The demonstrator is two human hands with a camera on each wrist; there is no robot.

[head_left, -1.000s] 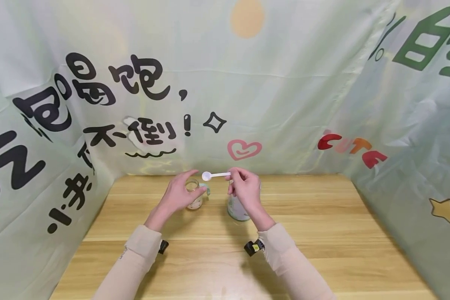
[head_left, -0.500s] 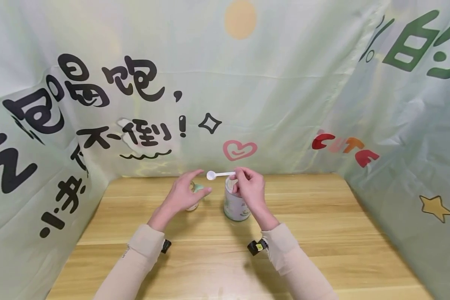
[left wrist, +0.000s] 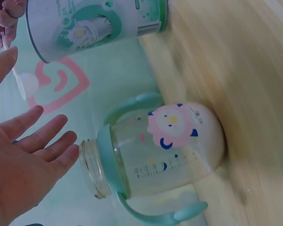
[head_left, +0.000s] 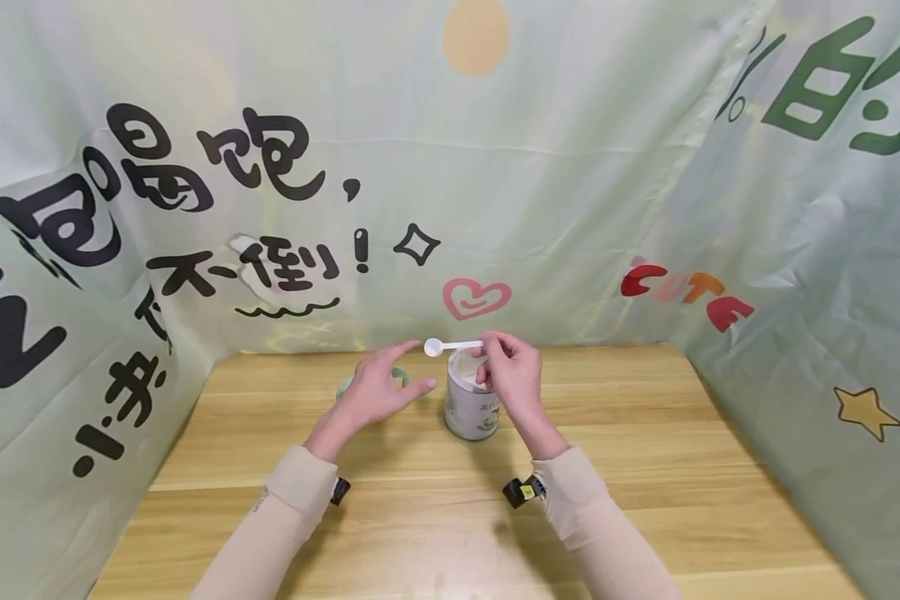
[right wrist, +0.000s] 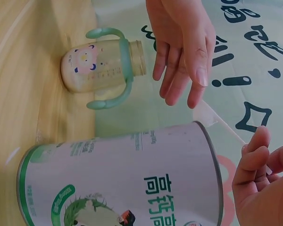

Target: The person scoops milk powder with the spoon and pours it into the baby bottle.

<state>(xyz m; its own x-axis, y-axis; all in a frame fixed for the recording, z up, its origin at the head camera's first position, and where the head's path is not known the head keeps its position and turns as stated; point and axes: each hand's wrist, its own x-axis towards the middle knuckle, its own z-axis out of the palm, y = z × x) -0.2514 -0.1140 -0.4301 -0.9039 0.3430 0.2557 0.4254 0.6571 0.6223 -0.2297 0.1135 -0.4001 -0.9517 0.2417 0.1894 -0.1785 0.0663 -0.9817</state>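
My right hand (head_left: 516,371) pinches the thin handle of a white measuring scoop (head_left: 434,347), held level beside and above the milk powder can (head_left: 471,415). The can stands upright with its top uncovered. Whether the scoop holds powder I cannot tell. My left hand (head_left: 375,387) hovers with fingers spread, holding nothing, near the scoop's bowl. Below it stands a clear baby bottle (left wrist: 155,150) with green handles, a pink animal print and an uncapped neck. In the head view my left hand hides most of the bottle; a green handle (head_left: 401,377) shows.
The wooden table (head_left: 435,533) ends at a printed fabric wall (head_left: 570,208) close behind the can and bottle. Fabric also rises along the left and right sides.
Both hands have moved to the right, bringing the scoop from near the bottle towards the can. The left hand now covers more of the bottle. The head view has shifted slightly.
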